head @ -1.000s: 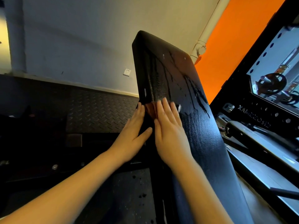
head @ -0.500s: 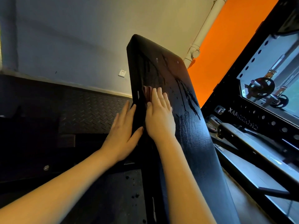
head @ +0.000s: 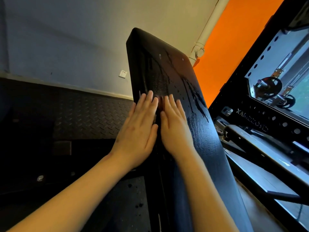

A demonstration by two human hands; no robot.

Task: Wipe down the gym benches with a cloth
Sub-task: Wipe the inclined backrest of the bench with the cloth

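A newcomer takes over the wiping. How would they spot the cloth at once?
Find the tall black bench pad at centre, streaked with wet runs. The left hand and right hand press flat on it side by side. The cloth is the small reddish patch peeking between their fingers, the only colour on that black surface.

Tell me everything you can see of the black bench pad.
The bench pad is long and black, with a grained leather-like cover. It stands steeply inclined. Dark wet streaks run down its upper half. The left hand and right hand press flat on it, a reddish cloth showing between them.
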